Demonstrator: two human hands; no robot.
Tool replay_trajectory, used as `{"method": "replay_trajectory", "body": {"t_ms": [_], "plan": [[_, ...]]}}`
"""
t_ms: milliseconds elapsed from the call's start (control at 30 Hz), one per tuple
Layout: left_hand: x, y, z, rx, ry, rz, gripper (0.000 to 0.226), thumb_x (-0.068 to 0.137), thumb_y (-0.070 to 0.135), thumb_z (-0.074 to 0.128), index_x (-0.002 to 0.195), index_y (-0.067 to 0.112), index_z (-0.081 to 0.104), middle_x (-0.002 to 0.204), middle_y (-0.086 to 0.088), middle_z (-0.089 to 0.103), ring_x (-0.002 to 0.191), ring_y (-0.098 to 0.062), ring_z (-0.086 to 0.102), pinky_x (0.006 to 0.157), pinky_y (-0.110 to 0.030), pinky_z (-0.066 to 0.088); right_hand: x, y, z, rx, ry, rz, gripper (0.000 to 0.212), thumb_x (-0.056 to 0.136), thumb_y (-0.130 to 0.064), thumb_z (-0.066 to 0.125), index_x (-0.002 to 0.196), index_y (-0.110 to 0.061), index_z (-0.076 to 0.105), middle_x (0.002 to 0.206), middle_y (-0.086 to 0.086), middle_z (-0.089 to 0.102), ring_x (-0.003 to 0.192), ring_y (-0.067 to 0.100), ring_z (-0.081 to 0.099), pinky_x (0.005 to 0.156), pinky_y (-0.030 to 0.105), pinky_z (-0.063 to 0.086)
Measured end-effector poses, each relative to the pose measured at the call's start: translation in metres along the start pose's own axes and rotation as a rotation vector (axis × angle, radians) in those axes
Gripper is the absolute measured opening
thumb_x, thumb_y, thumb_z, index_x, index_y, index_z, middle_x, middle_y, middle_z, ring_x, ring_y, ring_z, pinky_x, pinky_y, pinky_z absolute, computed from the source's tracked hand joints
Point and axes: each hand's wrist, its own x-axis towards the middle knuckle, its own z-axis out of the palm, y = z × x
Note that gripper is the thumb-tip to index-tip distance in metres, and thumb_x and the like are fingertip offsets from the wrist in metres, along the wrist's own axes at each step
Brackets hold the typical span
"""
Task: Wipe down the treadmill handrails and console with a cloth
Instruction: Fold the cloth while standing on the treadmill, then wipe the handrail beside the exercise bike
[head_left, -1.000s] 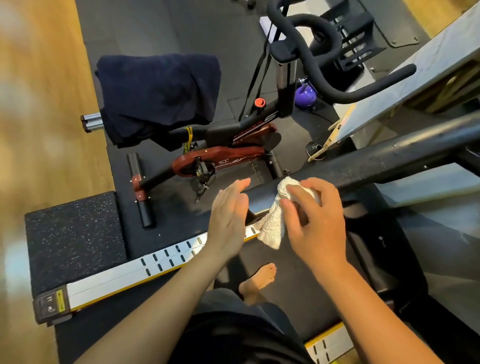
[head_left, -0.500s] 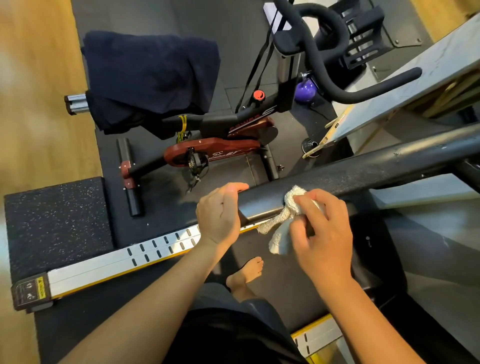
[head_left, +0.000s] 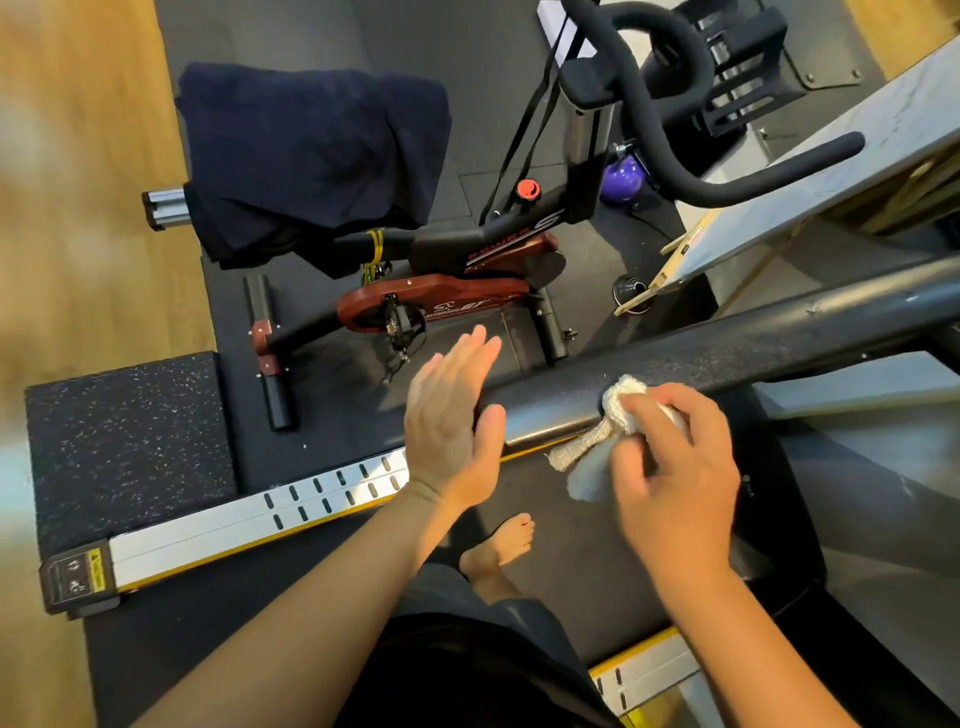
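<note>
Your left hand (head_left: 451, 423) and right hand (head_left: 675, 480) are both bare, with no gloves, rings or watch showing. Your forearms are uncovered right down to the lower edge of the view, so no sleeve (head_left: 363, 597) reaches them. Your fingers (head_left: 480, 345) have short, plain nails. Lower down you wear dark, near-black shorts (head_left: 498, 629) and a dark top (head_left: 457, 691). Your one visible foot (head_left: 501, 548) is bare, without sock or shoe.

White cloth (head_left: 621, 402), black handrail (head_left: 727, 348), speckled mat (head_left: 124, 441)
</note>
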Motion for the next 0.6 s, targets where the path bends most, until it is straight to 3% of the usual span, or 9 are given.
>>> {"method": "replay_trajectory", "body": {"t_ms": [100, 200, 267, 367, 467, 600], "plan": [[-0.001, -0.006, -0.001, 0.017, -0.047, 0.139, 0.059, 0.086, 0.023, 0.046, 0.141, 0.004, 0.038, 0.151, -0.020, 0.037, 0.143, -0.032, 0.034, 0.112, -0.061, 0.026, -0.009, -0.025, 0.013, 0.023, -0.025, -0.074, 0.033, 0.079, -0.013, 0.048, 0.105, -0.013, 0.069, 0.117, -0.002, 0.047, 0.099, 0.025, 0.050, 0.076, 0.032, 0.045], [0.002, -0.009, -0.005, 0.032, -0.083, 0.228, 0.061, 0.097, 0.045, 0.037, 0.141, 0.002, 0.033, 0.151, -0.027, 0.032, 0.143, -0.039, 0.031, 0.115, -0.059, 0.023, -0.017, -0.037, 0.018, 0.016, -0.139, -0.216, 0.032, 0.080, -0.015, 0.049, 0.106, -0.015, 0.068, 0.116, 0.003, 0.054, 0.094, 0.023, 0.050, 0.072, 0.033, 0.047], [0.006, -0.011, -0.012, 0.051, -0.178, 0.295, 0.063, 0.099, 0.046, 0.035, 0.143, 0.001, 0.030, 0.153, -0.028, 0.026, 0.144, -0.039, 0.027, 0.117, -0.057, 0.020, -0.010, -0.026, 0.011, -0.022, -0.173, -0.269, 0.032, 0.079, -0.017, 0.050, 0.106, -0.016, 0.068, 0.115, 0.004, 0.057, 0.093, 0.024, 0.051, 0.072, 0.035, 0.047], [-0.006, -0.010, -0.023, 0.172, -0.307, 0.421, 0.054, 0.097, 0.024, 0.045, 0.145, 0.004, 0.029, 0.155, -0.021, 0.021, 0.147, -0.038, 0.019, 0.119, -0.053, 0.017, 0.003, 0.004, -0.007, -0.045, -0.076, -0.094, 0.031, 0.080, -0.010, 0.057, 0.108, -0.016, 0.069, 0.118, 0.006, 0.053, 0.100, 0.031, 0.054, 0.079, 0.031, 0.043], [-0.034, -0.006, -0.036, 0.323, -0.383, 0.483, 0.057, 0.091, 0.008, 0.045, 0.146, 0.005, 0.033, 0.154, -0.018, 0.030, 0.147, -0.037, 0.018, 0.121, -0.050, 0.015, 0.005, 0.004, -0.014, -0.017, -0.033, 0.111, 0.035, 0.078, 0.003, 0.063, 0.109, -0.014, 0.069, 0.120, 0.009, 0.051, 0.105, 0.033, 0.055, 0.083, 0.030, 0.042], [-0.050, -0.007, -0.052, 0.369, -0.431, 0.522, 0.067, 0.078, 0.001, 0.058, 0.142, 0.006, 0.039, 0.153, -0.012, 0.029, 0.145, -0.034, 0.025, 0.118, -0.047, 0.022, -0.014, -0.036, 0.004, -0.036, -0.199, -0.087, 0.038, 0.075, 0.001, 0.066, 0.110, -0.015, 0.065, 0.117, 0.008, 0.052, 0.099, 0.028, 0.054, 0.075, 0.035, 0.049]]}}
